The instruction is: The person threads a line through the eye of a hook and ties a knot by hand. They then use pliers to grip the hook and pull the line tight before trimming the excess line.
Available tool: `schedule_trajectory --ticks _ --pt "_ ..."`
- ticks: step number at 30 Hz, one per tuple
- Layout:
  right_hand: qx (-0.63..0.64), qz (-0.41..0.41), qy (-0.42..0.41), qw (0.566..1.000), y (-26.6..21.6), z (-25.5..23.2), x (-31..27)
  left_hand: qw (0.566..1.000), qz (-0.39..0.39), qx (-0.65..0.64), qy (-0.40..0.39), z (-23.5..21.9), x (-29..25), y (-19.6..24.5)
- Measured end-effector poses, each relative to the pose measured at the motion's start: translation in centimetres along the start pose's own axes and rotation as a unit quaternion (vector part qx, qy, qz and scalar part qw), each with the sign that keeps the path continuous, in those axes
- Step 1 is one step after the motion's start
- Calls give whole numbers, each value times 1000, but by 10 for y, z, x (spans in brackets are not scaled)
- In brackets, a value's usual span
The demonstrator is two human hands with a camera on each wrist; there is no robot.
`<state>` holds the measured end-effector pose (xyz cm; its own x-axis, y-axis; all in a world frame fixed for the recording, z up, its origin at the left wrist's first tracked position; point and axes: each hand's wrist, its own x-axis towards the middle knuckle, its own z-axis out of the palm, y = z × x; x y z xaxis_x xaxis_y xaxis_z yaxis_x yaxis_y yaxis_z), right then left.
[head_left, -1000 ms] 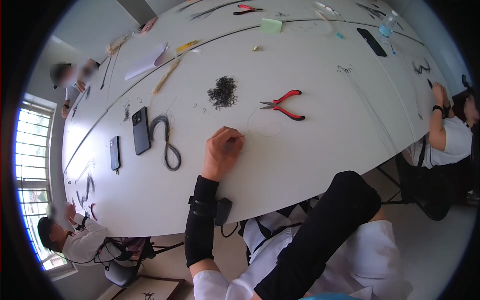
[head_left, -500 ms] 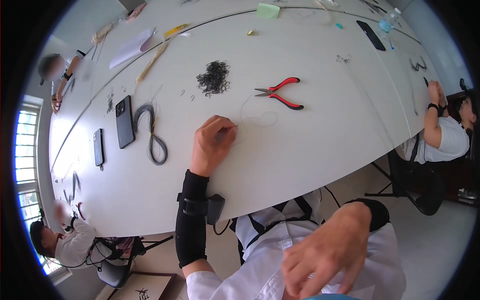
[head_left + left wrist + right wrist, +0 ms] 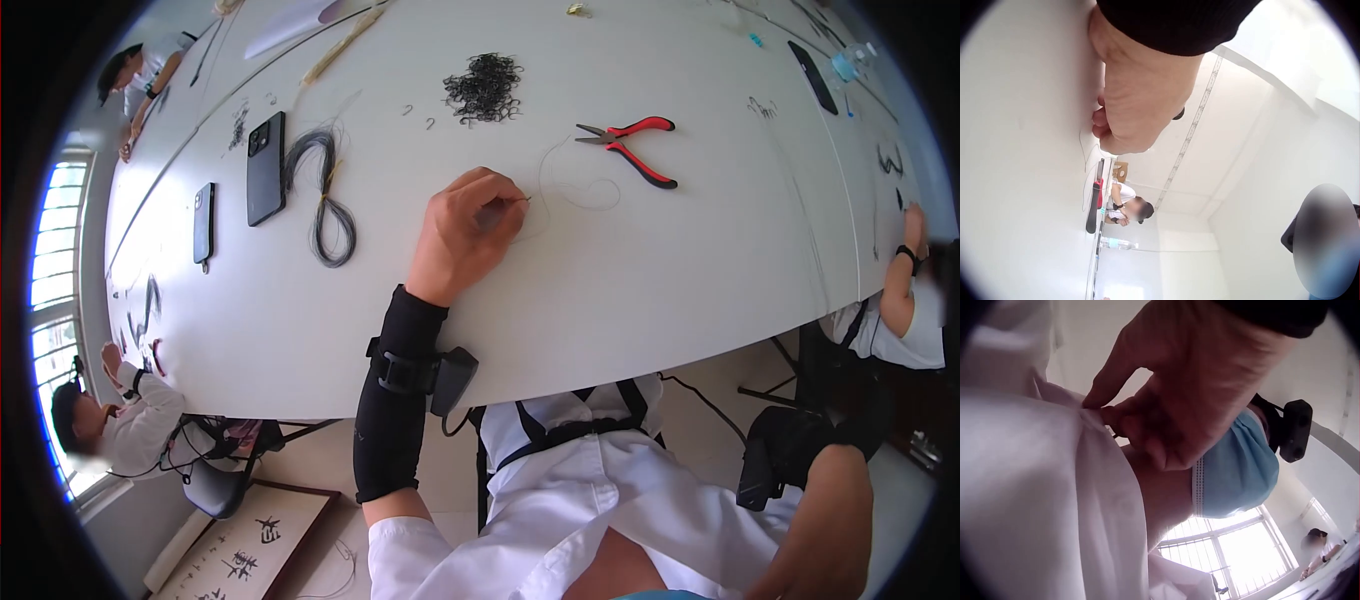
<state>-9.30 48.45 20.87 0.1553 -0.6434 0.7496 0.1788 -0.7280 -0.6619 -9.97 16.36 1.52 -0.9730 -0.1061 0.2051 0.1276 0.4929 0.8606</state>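
My left hand (image 3: 462, 238) rests on the white table, thumb and forefinger pinching a small dark hook (image 3: 527, 198) at their tips. A thin clear line (image 3: 541, 178) curls over the table beside those fingertips. Ahead lies a pile of small black hooks (image 3: 484, 88), with a few loose ones to its left. Red-handled pliers (image 3: 614, 142) lie spread to the right of the line. In the right wrist view, my right hand (image 3: 1175, 394) pinches a fold of my white shirt (image 3: 1110, 512) up near the blue face mask (image 3: 1238, 469); the head view does not show this hand.
Left of my left hand lie a bundle of dark line (image 3: 335, 225) and two phones, the larger phone (image 3: 266, 170) nearer. A pale stick (image 3: 340, 48) lies farther back. People sit at both sides of the table. The table's front edge curves before my lap.
My right hand has risen from over my lap to my shirt up near the mask and now grips the cloth. The left hand keeps its pinch; the head view has tilted down.
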Motion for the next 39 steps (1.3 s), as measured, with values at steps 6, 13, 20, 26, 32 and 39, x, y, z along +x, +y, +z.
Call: schedule_trajectory --ticks 6,13,20,26,32,39 --pt "-89 12 114 989 -61 -56 -46 1000 4 -9 -2 1 0 -3" --pt "-209 84 271 936 -93 -88 -83 1000 0 -19 0 5 3 -2" --pt "-288 140 339 885 -108 -102 -90 1000 -3 -3 -5 0 2 0" --pt "-371 209 350 835 -105 -107 -60 1000 14 -13 3 2 2 -2" --pt "-397 259 306 826 -75 -100 -16 1000 22 -7 0 0 3 0" --pt "-338 294 219 867 -9 -78 25 1000 29 2 2 1 2 -3"
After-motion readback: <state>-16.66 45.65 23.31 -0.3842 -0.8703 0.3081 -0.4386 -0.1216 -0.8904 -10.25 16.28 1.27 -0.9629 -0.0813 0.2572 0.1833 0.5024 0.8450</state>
